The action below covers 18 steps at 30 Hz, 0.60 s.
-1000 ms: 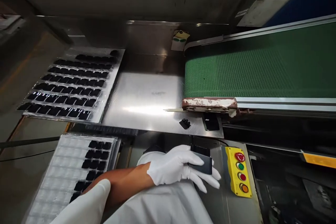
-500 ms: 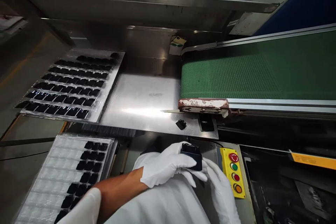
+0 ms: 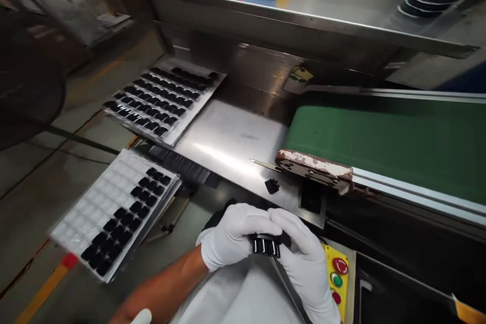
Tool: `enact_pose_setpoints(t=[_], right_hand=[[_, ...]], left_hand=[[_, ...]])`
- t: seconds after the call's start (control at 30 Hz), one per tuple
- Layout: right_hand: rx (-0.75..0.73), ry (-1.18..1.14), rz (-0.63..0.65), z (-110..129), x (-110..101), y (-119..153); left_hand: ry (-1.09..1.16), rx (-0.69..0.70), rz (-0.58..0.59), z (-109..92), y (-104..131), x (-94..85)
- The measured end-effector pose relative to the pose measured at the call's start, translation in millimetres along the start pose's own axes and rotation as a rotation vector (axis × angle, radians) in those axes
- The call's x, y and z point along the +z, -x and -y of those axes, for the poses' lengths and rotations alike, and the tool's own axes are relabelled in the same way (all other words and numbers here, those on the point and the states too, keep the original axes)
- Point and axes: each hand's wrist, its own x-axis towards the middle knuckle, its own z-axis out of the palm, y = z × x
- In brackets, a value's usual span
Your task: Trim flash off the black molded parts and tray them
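A small black plastic part (image 3: 266,246) with ribbed, glossy slots is held low in front of my body. My left hand (image 3: 232,237), in a white glove, is closed around its left side. From the other side my gloved right hand (image 3: 304,255) is closed on the part, fingers bent over its top right. A narrow grey strip (image 3: 285,283) runs down beside the right palm; what it is, I cannot make out. Another black plastic piece (image 3: 272,186) lies on the steel table (image 3: 231,126) beyond my hands, near a thin pointed metal tool (image 3: 264,164).
A green conveyor belt (image 3: 379,136) extends to the right. Trays of black parts stand at left, one on the table (image 3: 172,136) and one lower (image 3: 91,202). A yellow button box (image 3: 334,283) sits beside my right hand. A steel shelf (image 3: 341,7) crosses above.
The view has swung left, so the scene sits further right. The black part has been turned to show its ribbed side, and my right hand has come up onto it.
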Motion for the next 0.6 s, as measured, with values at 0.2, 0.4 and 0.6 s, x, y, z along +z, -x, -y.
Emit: enact_pose_setpoints(t=[0.2,0.4,0.6], right_hand=[[0.341,0.059,0.367,-45,11,-14],[0.308,0.043,0.456,-69,30,-8],[0.562,0.359,-0.02,-126,-1,-54]], left_hand=[[0.225,-0.556,-0.409,39,43,32.6],[0.236,-0.65,-0.655,63,64,29.9],[-0.113,-0.309,-0.738,75,14,-45.3]])
